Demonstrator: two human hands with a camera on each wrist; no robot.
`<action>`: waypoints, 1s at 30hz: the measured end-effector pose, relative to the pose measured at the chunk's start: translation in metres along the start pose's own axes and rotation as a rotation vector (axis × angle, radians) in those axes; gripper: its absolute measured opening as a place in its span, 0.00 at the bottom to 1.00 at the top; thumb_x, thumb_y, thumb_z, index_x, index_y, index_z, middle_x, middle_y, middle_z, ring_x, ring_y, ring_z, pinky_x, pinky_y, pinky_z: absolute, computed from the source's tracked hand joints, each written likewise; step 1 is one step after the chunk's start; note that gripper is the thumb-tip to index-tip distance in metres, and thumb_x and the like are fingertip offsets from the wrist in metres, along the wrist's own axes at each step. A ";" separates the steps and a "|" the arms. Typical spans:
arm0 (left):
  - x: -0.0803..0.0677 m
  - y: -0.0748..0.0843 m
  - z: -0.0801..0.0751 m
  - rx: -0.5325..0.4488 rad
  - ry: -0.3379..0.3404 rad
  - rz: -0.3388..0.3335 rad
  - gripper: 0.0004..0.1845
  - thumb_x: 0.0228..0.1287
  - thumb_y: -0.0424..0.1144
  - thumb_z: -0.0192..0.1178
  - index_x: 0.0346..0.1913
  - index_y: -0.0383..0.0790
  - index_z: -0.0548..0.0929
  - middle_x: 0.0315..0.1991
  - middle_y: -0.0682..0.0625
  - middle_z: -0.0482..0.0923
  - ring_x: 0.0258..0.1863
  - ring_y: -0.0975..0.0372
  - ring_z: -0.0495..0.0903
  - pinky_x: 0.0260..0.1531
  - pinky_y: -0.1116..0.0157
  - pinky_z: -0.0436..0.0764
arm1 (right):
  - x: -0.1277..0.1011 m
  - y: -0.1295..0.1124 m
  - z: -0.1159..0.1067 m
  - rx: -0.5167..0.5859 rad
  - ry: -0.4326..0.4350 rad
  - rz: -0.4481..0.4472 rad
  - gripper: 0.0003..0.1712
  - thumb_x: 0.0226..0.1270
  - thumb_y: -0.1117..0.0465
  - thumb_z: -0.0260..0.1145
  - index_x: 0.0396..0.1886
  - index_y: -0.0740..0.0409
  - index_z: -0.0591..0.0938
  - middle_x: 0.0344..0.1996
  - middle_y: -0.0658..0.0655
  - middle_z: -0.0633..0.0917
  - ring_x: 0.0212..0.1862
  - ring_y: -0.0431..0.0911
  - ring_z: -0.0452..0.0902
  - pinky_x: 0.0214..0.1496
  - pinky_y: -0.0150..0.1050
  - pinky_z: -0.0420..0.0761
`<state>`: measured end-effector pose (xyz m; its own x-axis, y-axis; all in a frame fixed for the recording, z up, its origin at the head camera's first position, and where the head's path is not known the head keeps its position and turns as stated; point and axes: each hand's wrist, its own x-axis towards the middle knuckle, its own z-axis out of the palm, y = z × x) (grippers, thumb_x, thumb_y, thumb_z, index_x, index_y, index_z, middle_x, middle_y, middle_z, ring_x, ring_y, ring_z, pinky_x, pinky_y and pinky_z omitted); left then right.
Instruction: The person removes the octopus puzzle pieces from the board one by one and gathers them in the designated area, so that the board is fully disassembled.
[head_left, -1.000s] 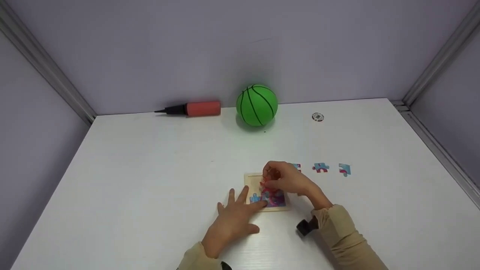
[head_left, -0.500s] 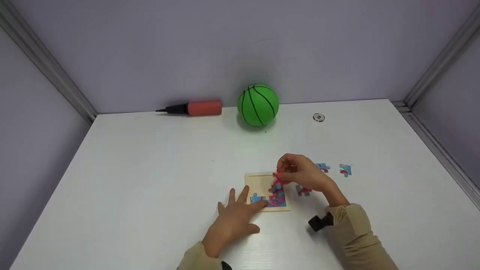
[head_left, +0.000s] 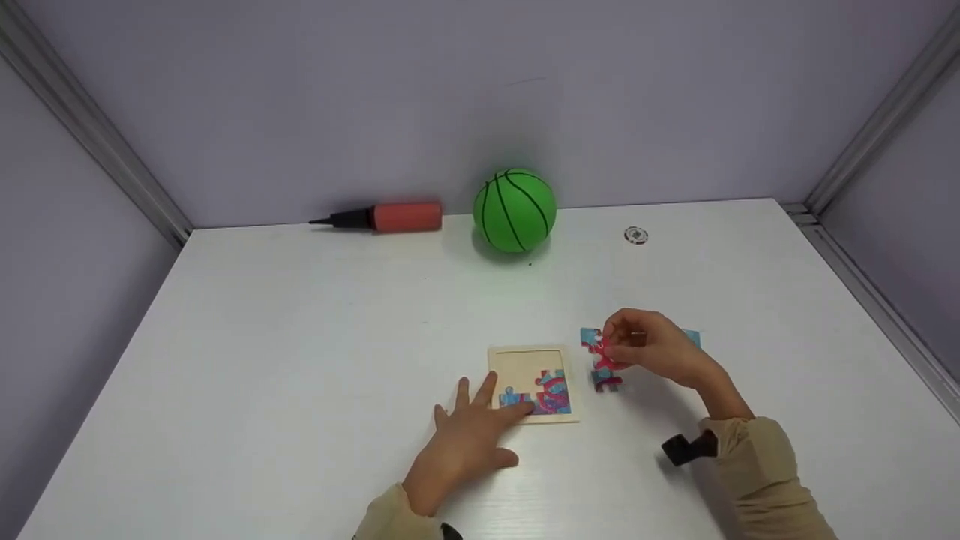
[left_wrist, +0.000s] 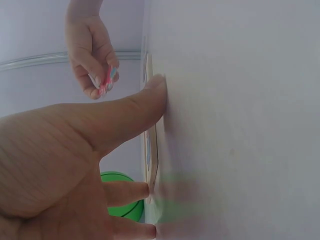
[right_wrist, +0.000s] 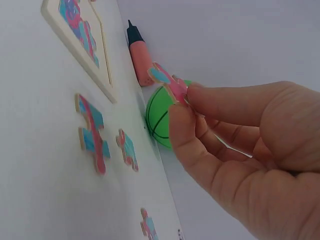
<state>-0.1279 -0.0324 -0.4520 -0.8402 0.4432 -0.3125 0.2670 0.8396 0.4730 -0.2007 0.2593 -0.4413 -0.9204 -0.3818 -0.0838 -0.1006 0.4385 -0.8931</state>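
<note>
Puzzle piece (head_left: 598,349): right hand (head_left: 651,351) is pinching it at 3 o'clock of the puzzle tray (head_left: 529,355), long axis running 12-to-6; fingers are hiding part. Left hand (head_left: 466,442), fingers straight, is pressing the tray's 7 o'clock corner.

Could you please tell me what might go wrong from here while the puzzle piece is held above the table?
1. The right hand only pinches the pink-and-blue puzzle piece by one edge, so it might slip and drop onto the loose pieces below.
2. The left hand holds the square wooden puzzle tray with its fingertips only; a nudge could shift it.
</note>
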 end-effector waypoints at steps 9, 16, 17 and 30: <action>0.001 0.000 0.001 -0.004 0.008 0.011 0.34 0.54 0.48 0.70 0.66 0.63 0.73 0.75 0.41 0.48 0.71 0.34 0.42 0.54 0.27 0.52 | -0.025 0.018 -0.032 -0.007 0.049 0.020 0.10 0.64 0.69 0.65 0.43 0.67 0.76 0.34 0.64 0.77 0.35 0.51 0.79 0.39 0.39 0.83; 0.000 0.000 0.002 -0.009 0.019 0.026 0.34 0.54 0.47 0.70 0.66 0.62 0.73 0.75 0.41 0.48 0.71 0.33 0.42 0.54 0.26 0.52 | -0.036 0.033 -0.043 -0.056 0.041 0.060 0.10 0.63 0.68 0.66 0.42 0.66 0.77 0.34 0.62 0.78 0.36 0.49 0.77 0.38 0.38 0.82; 0.000 0.000 0.002 -0.014 0.020 0.029 0.34 0.54 0.47 0.70 0.66 0.62 0.73 0.75 0.40 0.48 0.71 0.33 0.42 0.54 0.26 0.51 | -0.036 0.034 -0.043 -0.066 0.038 0.064 0.10 0.62 0.69 0.66 0.41 0.66 0.77 0.34 0.62 0.79 0.36 0.49 0.76 0.37 0.37 0.82; -0.002 0.000 0.000 -0.017 0.025 0.029 0.33 0.54 0.47 0.70 0.65 0.61 0.74 0.75 0.40 0.49 0.70 0.33 0.43 0.54 0.26 0.52 | -0.035 0.038 -0.040 -0.346 0.041 0.068 0.07 0.60 0.67 0.68 0.37 0.61 0.80 0.27 0.53 0.79 0.29 0.45 0.71 0.27 0.33 0.73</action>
<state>-0.1265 -0.0333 -0.4518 -0.8441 0.4586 -0.2779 0.2833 0.8213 0.4952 -0.1877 0.3216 -0.4548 -0.9431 -0.3124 -0.1137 -0.1543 0.7143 -0.6826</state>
